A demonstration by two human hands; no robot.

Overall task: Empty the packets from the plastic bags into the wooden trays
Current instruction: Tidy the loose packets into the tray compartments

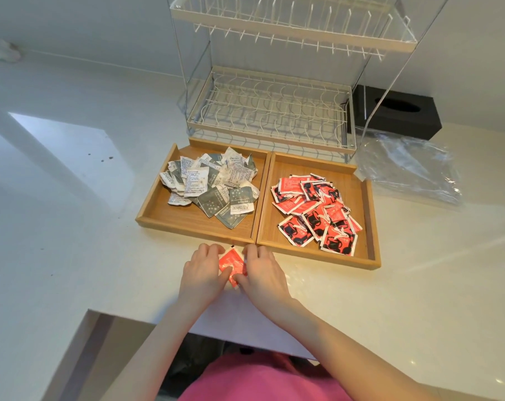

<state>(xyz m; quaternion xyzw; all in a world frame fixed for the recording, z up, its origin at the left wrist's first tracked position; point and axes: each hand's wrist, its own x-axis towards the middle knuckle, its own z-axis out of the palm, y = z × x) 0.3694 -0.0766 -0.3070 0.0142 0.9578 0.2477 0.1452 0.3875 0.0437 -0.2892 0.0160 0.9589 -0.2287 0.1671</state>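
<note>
Two wooden trays sit side by side on the white counter. The left tray (158, 209) holds a heap of grey and white packets (213, 185). The right tray (364, 224) holds a pile of red packets (318, 212). In front of the trays, my left hand (202, 273) and my right hand (264, 274) press together around a small stack of red packets (232, 266) resting on the counter. A thin clear plastic film seems to lie under and to the right of my hands; I cannot tell whether it is a bag.
A white wire dish rack (274, 111) stands right behind the trays. An empty crumpled clear plastic bag (410, 169) lies to the right of it, before a black tissue box (398, 114). The counter's front edge (245, 340) runs just below my wrists.
</note>
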